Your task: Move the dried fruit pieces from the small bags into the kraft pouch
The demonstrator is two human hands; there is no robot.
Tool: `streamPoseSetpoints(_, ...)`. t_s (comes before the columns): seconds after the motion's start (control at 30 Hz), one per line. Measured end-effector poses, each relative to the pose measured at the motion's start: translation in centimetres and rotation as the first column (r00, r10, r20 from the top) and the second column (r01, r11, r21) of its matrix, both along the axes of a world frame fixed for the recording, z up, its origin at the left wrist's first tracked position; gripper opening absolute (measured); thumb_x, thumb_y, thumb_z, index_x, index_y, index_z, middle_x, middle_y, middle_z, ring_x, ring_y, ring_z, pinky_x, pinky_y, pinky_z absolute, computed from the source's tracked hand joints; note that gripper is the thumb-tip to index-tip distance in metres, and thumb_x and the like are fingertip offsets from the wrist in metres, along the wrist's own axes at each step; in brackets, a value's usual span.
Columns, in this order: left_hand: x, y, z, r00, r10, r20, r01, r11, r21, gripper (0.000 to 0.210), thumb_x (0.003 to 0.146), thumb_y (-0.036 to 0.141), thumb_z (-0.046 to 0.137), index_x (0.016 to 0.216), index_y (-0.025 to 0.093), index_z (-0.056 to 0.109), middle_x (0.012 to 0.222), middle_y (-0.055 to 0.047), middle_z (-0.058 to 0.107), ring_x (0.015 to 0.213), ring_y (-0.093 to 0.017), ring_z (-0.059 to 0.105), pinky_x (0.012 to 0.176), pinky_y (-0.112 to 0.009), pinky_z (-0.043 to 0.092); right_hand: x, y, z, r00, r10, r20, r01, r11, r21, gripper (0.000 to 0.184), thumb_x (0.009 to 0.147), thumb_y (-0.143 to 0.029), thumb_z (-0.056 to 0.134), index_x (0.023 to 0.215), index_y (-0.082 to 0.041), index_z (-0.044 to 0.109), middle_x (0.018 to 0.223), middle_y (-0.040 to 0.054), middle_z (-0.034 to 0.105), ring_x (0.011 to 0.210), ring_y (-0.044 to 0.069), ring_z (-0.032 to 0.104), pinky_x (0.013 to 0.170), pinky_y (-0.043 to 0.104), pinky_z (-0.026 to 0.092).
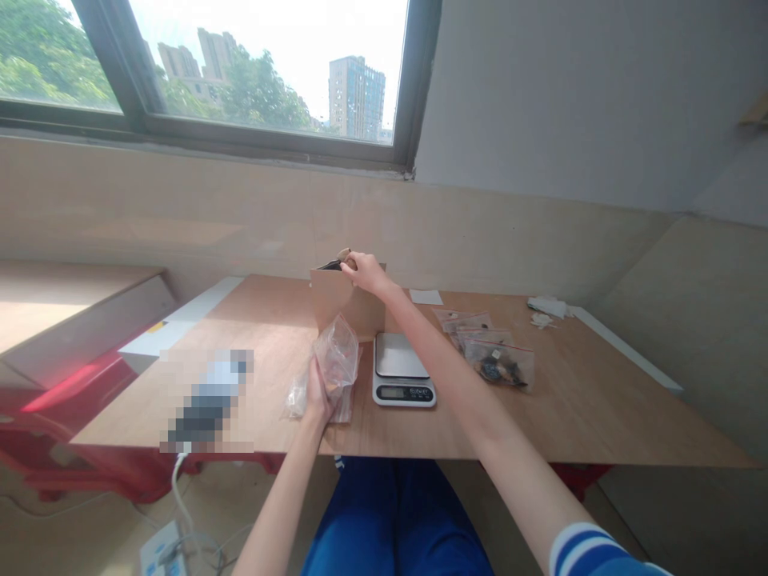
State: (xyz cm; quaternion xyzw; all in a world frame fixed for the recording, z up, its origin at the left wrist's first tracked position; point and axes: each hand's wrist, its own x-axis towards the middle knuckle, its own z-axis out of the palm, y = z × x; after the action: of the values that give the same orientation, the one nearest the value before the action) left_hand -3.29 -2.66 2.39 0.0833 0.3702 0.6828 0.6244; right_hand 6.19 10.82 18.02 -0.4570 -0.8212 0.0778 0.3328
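Observation:
My left hand [320, 392] is wrapped round a clear plastic bag [339, 352], which stands upright with its mouth spread. More clear bags [294, 398] lie flat beneath that hand. Behind it is a tall brown cardboard box [336, 298] with dark contents just showing at its top. My right hand [364, 272] reaches over the box's opening, fingers closed on a small brown piece [344, 254] whose kind I cannot make out. Between my arms sits a white kitchen scale [402, 370] with a bare metal plate.
Right of the scale lie several zip bags [502, 368] holding dark and brown pieces. A white paper [426, 297] and crumpled white wrapping [549, 306] are farther back. At left, a blurred-out device [210, 400] has a white cable [177, 488] hanging over the table's front edge.

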Motion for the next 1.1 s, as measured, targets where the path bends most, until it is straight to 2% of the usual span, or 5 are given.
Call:
streamPoseSetpoints(0.23, -0.1, 0.4, -0.9, 1.000, -0.003, -0.027, 0.003, 1.000, 0.006, 0.042, 0.091, 0.038, 0.036, 0.110, 0.013, 0.064, 0.100, -0.010, 0.070, 0.095, -0.019, 0.066, 0.091, -0.030, 0.048, 0.2, -0.6, 0.0, 0.997, 0.055, -0.050, -0.056, 0.998, -0.010, 0.012, 0.084, -0.020, 0.044, 0.077, -0.017, 0.052, 0.066, -0.0002, 0.057, 0.062, 0.012, 0.051, 0.062, 0.022, 0.036)
streamPoseSetpoints(0.43, -0.2, 0.5, -1.1, 0.999, 0.013, -0.042, -0.013, 1.000, 0.001, 0.040, 0.090, 0.037, 0.038, 0.110, 0.015, 0.064, 0.100, -0.009, 0.070, 0.093, -0.018, 0.066, 0.090, -0.029, 0.049, 0.0, -0.5, -0.6, 0.996, 0.026, -0.088, -0.024, 0.999, 0.029, 0.004, 0.084, -0.019, 0.044, 0.087, -0.018, 0.047, 0.080, 0.0054, 0.062, 0.068, 0.014, 0.056, 0.065, 0.024, 0.040)
streamPoseSetpoints(0.63, -0.1, 0.1, -0.5, 1.000, -0.007, -0.028, 0.007, 1.000, 0.005, 0.043, 0.092, 0.038, 0.034, 0.111, 0.014, 0.064, 0.098, -0.009, 0.070, 0.093, -0.018, 0.066, 0.086, -0.027, 0.051, -0.2, -0.2, -0.4, 0.996, -0.036, -0.079, 0.033, 0.999, -0.042, 0.029, 0.084, -0.019, 0.044, 0.112, -0.013, 0.039, 0.073, 0.0047, 0.063, 0.067, 0.018, 0.059, 0.065, 0.026, 0.043)
streamPoseSetpoints(0.8, -0.3, 0.3, -1.0, 0.999, -0.020, -0.030, 0.018, 0.997, -0.071, 0.041, 0.090, 0.041, 0.039, 0.110, 0.015, 0.064, 0.095, -0.008, 0.070, 0.087, -0.018, 0.067, 0.079, -0.027, 0.053, -0.4, -0.3, 0.2, 0.997, -0.073, 0.020, 0.075, 0.990, -0.121, 0.019, 0.084, -0.018, 0.044, 0.100, -0.012, 0.053, 0.082, 0.0103, 0.066, 0.075, 0.019, 0.060, 0.069, 0.026, 0.043)
streamPoseSetpoints(1.1, -0.3, 0.6, -1.3, 1.000, -0.015, -0.012, 0.015, 1.000, 0.026, 0.038, 0.090, 0.036, 0.038, 0.108, 0.015, 0.065, 0.094, -0.008, 0.071, 0.084, -0.016, 0.068, 0.081, -0.024, 0.052, -0.4, -0.5, 0.0, 0.997, -0.075, -0.027, 0.072, 0.995, -0.071, 0.016, 0.085, -0.021, 0.045, 0.098, -0.013, 0.052, 0.078, 0.0070, 0.064, 0.069, 0.015, 0.056, 0.064, 0.023, 0.040)
